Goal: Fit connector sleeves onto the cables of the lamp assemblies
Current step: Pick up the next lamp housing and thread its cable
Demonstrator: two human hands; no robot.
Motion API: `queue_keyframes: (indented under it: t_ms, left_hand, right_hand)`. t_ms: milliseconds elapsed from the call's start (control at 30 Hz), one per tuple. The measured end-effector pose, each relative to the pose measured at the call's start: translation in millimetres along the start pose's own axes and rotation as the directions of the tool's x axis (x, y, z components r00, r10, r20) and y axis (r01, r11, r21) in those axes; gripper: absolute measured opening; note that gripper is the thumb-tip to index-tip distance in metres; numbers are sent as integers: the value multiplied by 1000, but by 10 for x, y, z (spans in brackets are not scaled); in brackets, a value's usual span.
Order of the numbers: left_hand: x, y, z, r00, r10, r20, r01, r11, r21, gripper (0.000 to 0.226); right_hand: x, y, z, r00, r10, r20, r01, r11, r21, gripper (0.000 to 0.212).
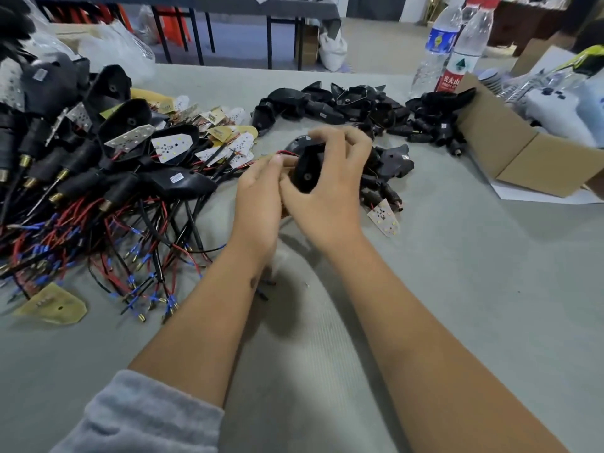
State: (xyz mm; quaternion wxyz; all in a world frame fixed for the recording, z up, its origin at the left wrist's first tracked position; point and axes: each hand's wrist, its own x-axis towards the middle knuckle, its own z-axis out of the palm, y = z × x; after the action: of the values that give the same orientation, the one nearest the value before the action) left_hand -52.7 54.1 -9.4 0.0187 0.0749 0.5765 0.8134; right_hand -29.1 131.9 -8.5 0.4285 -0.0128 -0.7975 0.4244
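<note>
My right hand grips a black lamp housing above the middle of the table, fingers curled over its top. My left hand pinches something at the housing's left side, where a red wire comes out; what the fingers hold is hidden. A big heap of lamp assemblies with white LED boards and red and black cables with blue-sleeved ends lies at the left. Black empty housings are piled at the back.
An open cardboard box stands at the right with plastic bags in it. Two water bottles stand behind it. A loose LED board lies right of my hands, a yellow board at the front left.
</note>
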Motion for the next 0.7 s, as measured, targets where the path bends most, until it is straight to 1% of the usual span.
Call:
queue_keyframes:
  t_ms: [33,100,133,200,233,267,300,333,367,400,433,467,500,533,633,700]
  left_hand:
    - [8,10,-20,998,-55,18,56,996,-76,25]
    - [38,8,-74,988,-129,83,140,981,-137,25]
    - [49,1,-98,984,-140,107,153,980,-124,25]
    - [66,-20,-121,984,-129,126,138,988,-66,27]
    - [68,-31,-123,984,-123,129,129,991,-40,31]
    - [67,-36,-128,984,-121,129,125,992,-23,34]
    - [64,-37,-132,984,-126,125,129,992,-14,35]
    - [61,-38,-140,984,-137,117,138,990,-2,35]
    - [60,-35,-152,983,-148,112,147,989,18,36]
    - [60,-33,-164,981,-153,120,149,988,44,38]
    - [63,-28,-175,978,-153,140,144,987,76,40]
    - [68,-25,-188,975,-151,164,134,985,111,42]
    - [78,-19,-198,971,-151,183,126,982,141,45]
    - [85,-13,-211,968,-154,197,122,979,164,47]
    - [92,-5,-223,949,-166,268,100,965,243,51]
    - [81,-21,-210,934,-165,317,57,945,322,54]
  right_hand:
    - [-55,-10,18,1000,23,6,-23,1000,22,52]
    - [-122,29,15,993,53,102,-55,998,16,51]
    - [-122,70,5,980,63,186,-59,998,-28,49]
    - [-103,129,-24,922,110,371,-71,990,-118,43]
    - [-84,147,-42,888,134,440,-104,990,-92,38]
    - [-55,142,-63,861,150,486,-179,984,13,32]
    - [-25,132,-83,847,151,510,-273,946,175,28]
    - [2,127,-101,853,163,496,-365,865,344,28]
    - [31,135,-117,856,225,466,-455,755,472,29]
    - [64,150,-138,824,350,447,-560,628,540,24]
    - [100,181,-154,762,484,431,-646,517,561,17]
    - [129,219,-168,700,578,419,-701,444,558,14]
    - [144,256,-182,663,621,419,-730,409,548,17]
    - [163,284,-184,645,630,432,-745,396,536,21]
    - [172,292,-211,632,605,485,-770,419,481,37]
    - [180,292,-239,611,594,524,-789,407,460,41]
